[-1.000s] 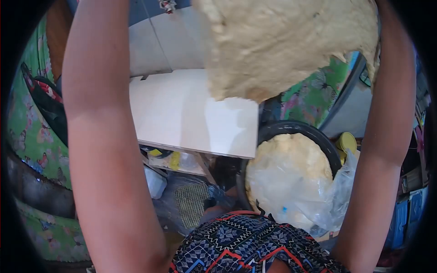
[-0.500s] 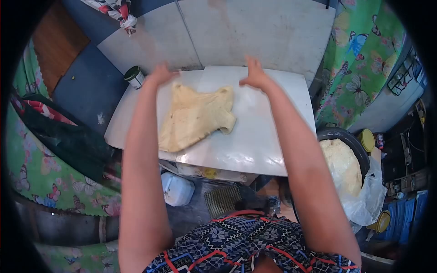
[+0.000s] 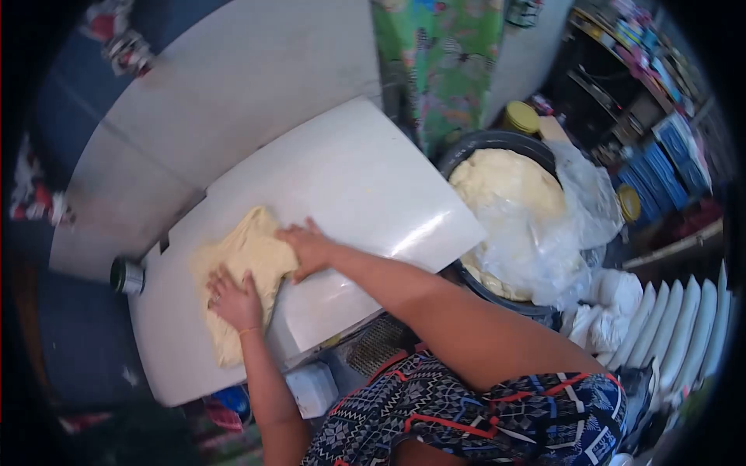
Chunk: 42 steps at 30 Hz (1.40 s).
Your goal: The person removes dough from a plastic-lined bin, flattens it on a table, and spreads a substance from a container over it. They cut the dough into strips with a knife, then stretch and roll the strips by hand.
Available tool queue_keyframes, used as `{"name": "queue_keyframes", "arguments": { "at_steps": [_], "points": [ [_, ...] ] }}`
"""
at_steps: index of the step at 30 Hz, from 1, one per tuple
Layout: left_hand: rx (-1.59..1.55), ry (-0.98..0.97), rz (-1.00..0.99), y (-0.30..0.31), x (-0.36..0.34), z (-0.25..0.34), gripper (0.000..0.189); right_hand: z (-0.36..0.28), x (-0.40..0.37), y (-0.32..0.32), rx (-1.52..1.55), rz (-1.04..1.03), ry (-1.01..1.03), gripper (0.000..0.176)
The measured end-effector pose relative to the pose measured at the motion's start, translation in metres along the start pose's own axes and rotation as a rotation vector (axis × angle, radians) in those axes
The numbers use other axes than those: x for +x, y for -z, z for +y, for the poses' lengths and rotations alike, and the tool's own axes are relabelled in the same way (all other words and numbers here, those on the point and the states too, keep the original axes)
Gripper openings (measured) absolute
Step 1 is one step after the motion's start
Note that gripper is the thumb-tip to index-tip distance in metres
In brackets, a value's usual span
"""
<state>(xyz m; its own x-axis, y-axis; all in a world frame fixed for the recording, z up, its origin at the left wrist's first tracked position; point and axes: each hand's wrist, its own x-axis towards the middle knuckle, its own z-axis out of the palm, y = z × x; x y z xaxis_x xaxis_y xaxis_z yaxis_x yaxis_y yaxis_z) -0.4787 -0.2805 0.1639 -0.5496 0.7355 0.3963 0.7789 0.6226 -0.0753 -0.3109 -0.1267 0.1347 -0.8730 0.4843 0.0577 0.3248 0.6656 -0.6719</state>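
A flattened, pale yellow sheet of dough (image 3: pixel 233 268) lies on the left part of a white tabletop (image 3: pixel 350 179). My left hand (image 3: pixel 233 299) presses flat on the dough's near side, fingers spread. My right hand (image 3: pixel 307 247) rests on the dough's right edge, palm down. Neither hand grips anything.
A small dark jar (image 3: pixel 127 276) stands at the table's left edge. To the right sits a black tub (image 3: pixel 497 141) holding a big mass of dough (image 3: pixel 505 182) under clear plastic (image 3: pixel 544 241). A yellow-lidded container (image 3: pixel 521 118), white cloth, shelves and a white jug (image 3: pixel 311 388) under the table surround me.
The dough, held up high a second ago, landed on the table. My hands came down from above it and now press on it. The view has swung round to the left.
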Motion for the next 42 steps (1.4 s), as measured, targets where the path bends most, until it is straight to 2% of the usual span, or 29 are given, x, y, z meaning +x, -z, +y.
{"name": "queue_keyframes", "arguments": {
  "at_steps": [1, 3, 4, 6, 7, 8, 9, 12, 13, 15, 16, 18, 19, 20, 22, 23, 25, 26, 27, 28, 29, 30, 31, 33, 35, 37, 39, 41, 42],
  "points": [
    [0.03, 0.021, 0.004, -0.001, 0.003, 0.003, 0.068, -0.005, -0.002, -0.006, -0.004, 0.021, -0.025, 0.118],
    [0.033, 0.011, -0.008, 0.002, 0.011, 0.009, 0.068, -0.015, -0.001, -0.019, 0.042, 0.229, -0.104, 0.097],
    [0.051, 0.025, -0.027, 0.002, 0.01, 0.009, 0.068, -0.016, 0.003, -0.022, 0.045, 0.232, -0.111, 0.097],
    [0.03, 0.016, -0.038, 0.0, 0.015, 0.007, 0.068, -0.02, 0.009, -0.028, 0.217, 0.362, -0.179, 0.062],
    [0.004, 0.015, -0.037, 0.0, 0.016, 0.007, 0.068, -0.019, 0.01, -0.026, 0.22, 0.359, -0.177, 0.062],
    [0.008, 0.017, -0.032, 0.0, 0.016, 0.006, 0.068, -0.017, 0.016, -0.02, 0.317, 0.429, -0.151, 0.047],
    [0.012, -0.005, -0.038, -0.001, 0.015, 0.004, 0.068, -0.015, 0.022, -0.012, 0.413, 0.498, -0.121, 0.034],
    [-0.042, -0.02, -0.023, -0.009, 0.008, -0.004, 0.066, -0.043, 0.023, 0.069, 0.292, 0.518, 0.048, 0.024],
    [-0.098, -0.03, -0.011, -0.013, 0.006, -0.006, 0.066, -0.057, 0.015, 0.093, 0.294, 0.521, 0.05, 0.024],
    [-0.157, -0.04, 0.052, -0.019, -0.002, -0.007, 0.066, -0.08, -0.004, 0.132, 0.1, 0.6, 0.282, 0.022],
    [-0.218, -0.041, 0.118, -0.019, -0.007, -0.009, 0.067, -0.076, -0.014, 0.141, 0.048, 0.621, 0.373, 0.023],
    [-0.155, -0.053, 0.1, -0.01, -0.011, -0.002, 0.067, -0.045, -0.034, 0.149, -0.035, 0.601, 0.485, 0.025],
    [-0.093, -0.108, -0.022, -0.001, -0.011, 0.008, 0.067, -0.002, -0.032, 0.138, -0.111, 0.586, 0.451, 0.027],
    [-0.036, -0.165, -0.151, 0.005, -0.016, 0.009, 0.066, 0.038, -0.046, 0.13, -0.24, 0.398, 0.24, 0.039],
    [-0.021, -0.172, -0.175, 0.007, -0.018, 0.009, 0.065, 0.114, -0.084, 0.075, -0.455, 0.353, -0.129, 0.056],
    [-0.013, -0.201, -0.174, 0.007, -0.009, 0.017, 0.065, 0.109, -0.1, 0.08, -0.473, 0.367, -0.141, 0.056],
    [0.005, -0.184, -0.211, 0.018, 0.0, 0.026, 0.067, 0.095, -0.144, 0.101, -0.332, 0.121, -0.145, 0.07],
    [0.053, -0.161, -0.27, 0.019, -0.001, 0.027, 0.069, 0.091, -0.171, 0.106, -0.329, 0.136, -0.19, 0.07],
    [0.044, -0.209, -0.276, 0.014, -0.001, 0.028, 0.069, 0.087, -0.197, 0.112, -0.153, 0.108, -0.144, 0.068],
    [0.084, -0.169, -0.296, 0.01, -0.001, 0.028, 0.068, 0.085, -0.221, 0.119, 0.02, 0.081, -0.086, 0.066],
    [0.126, -0.118, -0.312, 0.006, 0.001, 0.03, 0.067, 0.086, -0.248, 0.129, 0.022, 0.095, -0.109, 0.066],
    [0.124, -0.138, -0.315, 0.005, 0.003, 0.036, 0.067, 0.089, -0.281, 0.139, 0.036, 0.17, -0.154, 0.061],
    [0.148, -0.057, -0.38, 0.006, 0.005, 0.042, 0.067, 0.092, -0.313, 0.15, 0.049, 0.242, -0.194, 0.055],
    [0.151, 0.037, -0.454, 0.02, 0.002, 0.066, 0.065, 0.099, -0.376, 0.172, 0.066, 0.576, -0.425, 0.045],
    [0.115, -0.02, -0.48, 0.023, -0.008, 0.085, 0.061, 0.11, -0.439, 0.197, -0.069, 0.889, -0.662, 0.043],
    [0.086, -0.067, -0.515, 0.029, -0.03, 0.104, 0.058, 0.149, -0.511, 0.21, -0.061, 1.116, -0.844, 0.048],
    [-0.472, -0.114, -0.439, 0.044, -0.064, 0.14, 0.049, 0.196, -0.576, 0.216, -0.104, 1.395, -0.933, 0.059],
    [-0.592, -0.396, -0.286, 0.08, -0.108, 0.213, 0.047, 0.25, -0.639, 0.216, -0.212, 1.613, -1.018, 0.072],
    [-0.713, -0.473, -0.42, 0.093, -0.125, 0.253, 0.05, 0.276, -0.662, 0.214, -0.254, 1.698, -1.059, 0.08]
  ]
}}
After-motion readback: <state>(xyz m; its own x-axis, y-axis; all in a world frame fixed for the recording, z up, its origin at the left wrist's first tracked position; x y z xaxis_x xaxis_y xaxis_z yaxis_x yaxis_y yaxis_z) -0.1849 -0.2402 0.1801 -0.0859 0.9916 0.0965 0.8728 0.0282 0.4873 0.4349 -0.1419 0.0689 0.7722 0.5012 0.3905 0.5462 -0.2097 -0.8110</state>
